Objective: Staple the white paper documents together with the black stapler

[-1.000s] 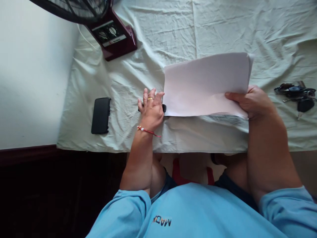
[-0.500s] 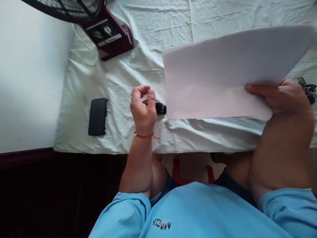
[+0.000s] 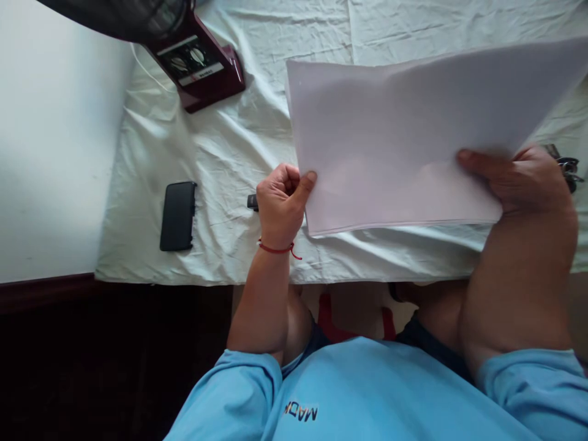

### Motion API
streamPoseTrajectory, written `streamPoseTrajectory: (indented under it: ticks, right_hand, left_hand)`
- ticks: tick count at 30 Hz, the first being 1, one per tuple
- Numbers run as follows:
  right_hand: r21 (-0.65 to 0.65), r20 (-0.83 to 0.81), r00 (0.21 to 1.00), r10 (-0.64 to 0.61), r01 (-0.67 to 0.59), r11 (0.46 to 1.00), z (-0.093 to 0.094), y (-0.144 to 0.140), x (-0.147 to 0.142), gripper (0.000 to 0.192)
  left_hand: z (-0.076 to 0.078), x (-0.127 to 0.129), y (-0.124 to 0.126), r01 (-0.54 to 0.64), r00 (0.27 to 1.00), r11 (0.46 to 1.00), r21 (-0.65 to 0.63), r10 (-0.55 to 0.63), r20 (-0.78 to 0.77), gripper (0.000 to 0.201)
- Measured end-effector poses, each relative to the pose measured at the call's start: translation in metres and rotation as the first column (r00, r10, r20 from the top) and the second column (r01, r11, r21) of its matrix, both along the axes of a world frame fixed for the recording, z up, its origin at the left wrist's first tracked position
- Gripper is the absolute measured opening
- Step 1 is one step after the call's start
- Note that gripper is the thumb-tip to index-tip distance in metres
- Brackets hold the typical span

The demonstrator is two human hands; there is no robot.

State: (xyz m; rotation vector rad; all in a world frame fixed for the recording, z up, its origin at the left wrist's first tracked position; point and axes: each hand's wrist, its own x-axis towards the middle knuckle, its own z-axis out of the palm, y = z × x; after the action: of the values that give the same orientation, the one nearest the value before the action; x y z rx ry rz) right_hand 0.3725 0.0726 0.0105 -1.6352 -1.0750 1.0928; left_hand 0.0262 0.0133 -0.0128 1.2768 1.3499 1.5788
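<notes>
While pinching the near left edge of a sheaf of white paper between thumb and curled fingers, left hand closing into a loose fist, a red thread bracelet circling the wrist. Right hand clamping the sheaf's near right corner, thumb lying flat across the top sheet, fingers hidden underneath. Sitting just behind the left fist and mostly covered by it, a small black object, only its left end showing. Lying well to the left on the wrinkled pale sheet, a black phone, face down or dark. Standing at the far left corner, a maroon fan base with two dials. Peeking out past the right hand, a bunch of keys, mostly blocked by it. Paper being held raised off the cloth, tilting up toward the camera, blank, slightly bowed, several thin sheets showing along the near edge. Both forearms reaching forward from light blue sleeves, right arm bent close to the camera.
</notes>
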Motion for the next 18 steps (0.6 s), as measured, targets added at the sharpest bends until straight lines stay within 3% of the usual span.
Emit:
streamPoseTrajectory:
  ticks: [3,8,15,18]
  right_hand:
    - [-0.007,0.022,0.999,-0.027,0.027,1.000,-0.0032,0.0012,0.0060,0.052]
    - [-0.020,0.034,0.993,-0.109,0.110,0.994,0.0012,-0.0008,0.0069,0.056]
    - [0.001,0.035,0.998,-0.053,0.053,0.999,0.0015,-0.0003,0.0088,0.061]
    - [0.050,0.038,0.992,-0.119,0.117,0.992,-0.0019,0.0022,0.0114,0.065]
  left_hand:
    - [0.0026,0.0034,-0.0002,-0.002,0.999,1.000,-0.012,0.001,-0.038,0.069]
    - [0.0027,0.0060,-0.0018,0.065,0.997,0.995,-0.080,-0.069,-0.043,0.058]
    - [0.0033,0.0082,-0.0005,-0.030,0.997,0.999,-0.032,0.028,-0.069,0.068]
    - [0.0038,0.0078,-0.0005,0.052,0.998,0.996,-0.070,-0.055,-0.035,0.058]
